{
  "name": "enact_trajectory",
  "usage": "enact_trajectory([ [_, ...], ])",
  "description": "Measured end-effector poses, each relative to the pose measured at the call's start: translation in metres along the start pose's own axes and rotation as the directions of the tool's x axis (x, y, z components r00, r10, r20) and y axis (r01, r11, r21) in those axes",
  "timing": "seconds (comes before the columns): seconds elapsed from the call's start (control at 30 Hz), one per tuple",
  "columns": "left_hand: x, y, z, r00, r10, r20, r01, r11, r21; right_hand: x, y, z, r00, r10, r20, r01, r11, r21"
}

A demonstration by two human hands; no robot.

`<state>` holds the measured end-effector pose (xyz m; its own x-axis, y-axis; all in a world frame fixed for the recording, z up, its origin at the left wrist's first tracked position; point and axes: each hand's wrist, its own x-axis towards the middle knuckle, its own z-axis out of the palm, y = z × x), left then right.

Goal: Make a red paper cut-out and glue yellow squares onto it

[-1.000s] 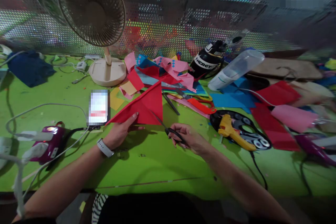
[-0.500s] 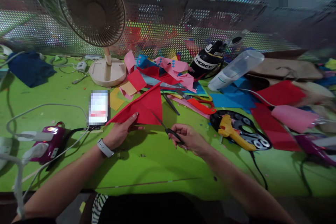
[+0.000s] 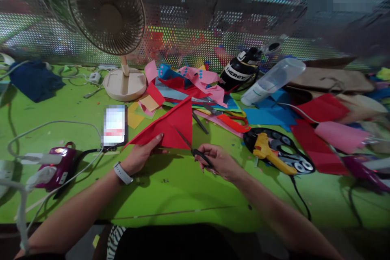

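My left hand (image 3: 149, 150) is closed on the lower left part of a red sheet of paper (image 3: 170, 126), thumb on top and fingers underneath. The sheet has a triangular outline and is held above the green table. In my right hand (image 3: 216, 158) is a pair of scissors (image 3: 201, 157) with dark handles, my fingers in its loops. Its blades reach up and left over the lower right part of the red sheet. How far they have cut in, I cannot make out.
Left stand a lit phone (image 3: 114, 126), a fan (image 3: 124, 83) and a purple power strip (image 3: 59, 166). Behind the sheet lie paper scraps (image 3: 195, 85) and an orange-handled tool (image 3: 228, 124). To the right are a yellow glue gun (image 3: 266, 152), a clear bottle (image 3: 271, 81) and red sheets (image 3: 319, 146).
The red sheet and my left hand have shifted slightly right and toward me. My right hand and the scissors have hardly moved.
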<state>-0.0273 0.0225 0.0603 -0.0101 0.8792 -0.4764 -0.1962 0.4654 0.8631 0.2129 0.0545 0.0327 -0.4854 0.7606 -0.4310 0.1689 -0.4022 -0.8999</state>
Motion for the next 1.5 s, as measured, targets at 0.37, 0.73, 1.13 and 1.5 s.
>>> enact_trajectory([
  [0.37,0.006,-0.017,-0.002,0.995,0.014,0.101,-0.015,1.0,0.006,0.001,0.004,-0.001,1.0,-0.014,0.006,0.014,1.0,-0.003],
  [0.73,0.007,-0.02,-0.003,0.995,0.017,0.098,-0.021,0.999,0.042,-0.001,0.002,0.001,0.999,-0.036,-0.009,0.036,0.999,0.001],
  [1.13,0.01,-0.028,-0.004,0.984,0.076,0.164,-0.083,0.996,0.032,-0.002,0.004,0.002,0.998,-0.055,0.001,0.055,0.998,0.0],
  [1.5,0.005,-0.02,-0.001,0.977,0.099,0.191,-0.121,0.987,0.11,-0.001,0.003,0.004,0.998,-0.064,-0.005,0.064,0.998,0.013],
])
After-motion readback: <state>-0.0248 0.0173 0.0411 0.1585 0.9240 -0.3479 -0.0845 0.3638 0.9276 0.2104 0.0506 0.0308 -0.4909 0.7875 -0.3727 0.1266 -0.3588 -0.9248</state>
